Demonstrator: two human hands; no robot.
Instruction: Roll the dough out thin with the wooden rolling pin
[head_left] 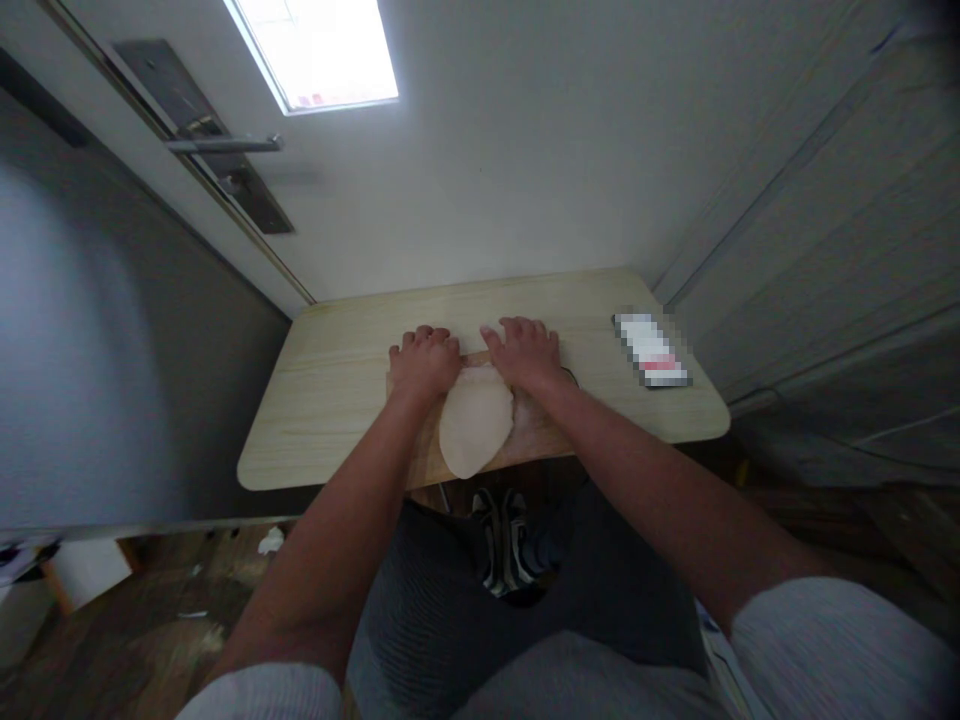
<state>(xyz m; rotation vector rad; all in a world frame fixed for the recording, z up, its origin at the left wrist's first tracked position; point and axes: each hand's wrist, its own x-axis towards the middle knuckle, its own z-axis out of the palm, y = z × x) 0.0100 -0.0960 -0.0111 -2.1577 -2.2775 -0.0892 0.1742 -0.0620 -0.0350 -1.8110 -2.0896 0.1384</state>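
Observation:
A flat, pale oval of rolled-out dough lies on a wooden board, its near end reaching slightly past the board's front edge. My left hand is at the board's far left, palm down with fingers bent. To the right, my right hand has its fingers curled over and its thumb pointing inward. A narrow brown wooden strip shows between the hands; whether it is the board's far edge or a separate stick, I cannot tell. What lies under both palms is hidden. White flour dusts the board around the dough.
The board sits on a light wood-patterned table with rounded corners. A phone, blurred out, lies at its right. Behind stands a white door with a metal handle. A dark loop shows beside my right wrist. My shoes are below.

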